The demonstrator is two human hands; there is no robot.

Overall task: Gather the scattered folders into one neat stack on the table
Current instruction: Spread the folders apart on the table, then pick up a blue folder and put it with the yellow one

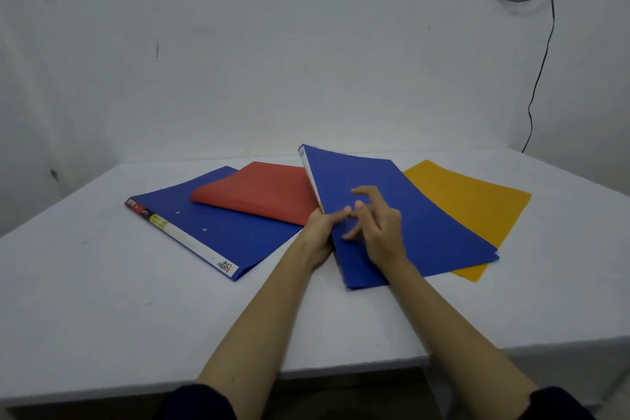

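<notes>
Several folders lie fanned out on the white table [102, 300]. A blue folder [225, 235] with a labelled white spine is on the left. A red folder [262, 193] overlaps it. A second blue folder [426, 215] has its left spine edge tilted up off the table and overlaps a yellow folder [474, 201] on the right. My left hand [322, 232] grips the raised spine edge of this second blue folder near its front. Resting on that folder's cover is my right hand [375, 225], fingers spread.
A white wall stands just behind the table. A black cable [542, 72] hangs down the wall at the right, past the table's far right corner. The table's front edge [341, 368] runs below my forearms.
</notes>
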